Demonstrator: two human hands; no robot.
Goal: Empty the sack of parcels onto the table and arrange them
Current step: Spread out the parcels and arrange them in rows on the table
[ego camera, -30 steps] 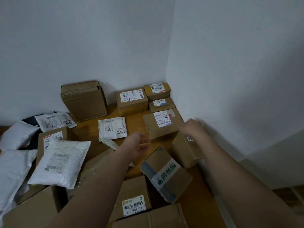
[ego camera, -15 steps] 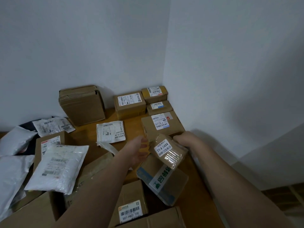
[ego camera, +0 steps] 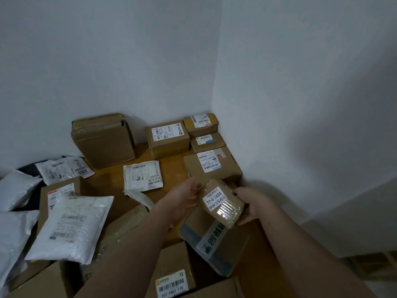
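A small taped cardboard box point(ego camera: 223, 203) with a white label reading 77-4-3404 is lifted above the wooden table point(ego camera: 171, 166). My right hand point(ego camera: 250, 203) grips its right end. My left hand point(ego camera: 184, 198) touches its left end with spread fingers. Below it lies a tilted box with green and white tape point(ego camera: 212, 239). Several labelled cardboard boxes stand in the far right corner, the nearest one point(ego camera: 212, 164) just beyond my hands. No sack is visible.
A large brown box point(ego camera: 103, 139) leans near the back wall. A white labelled pouch point(ego camera: 142, 175) lies mid-table. White and grey mailer bags point(ego camera: 71, 226) and more boxes crowd the left and near side. Walls close the back and right.
My right hand picked the small box up from the table's right side and turned its label upward. My left hand came in to meet its left end.
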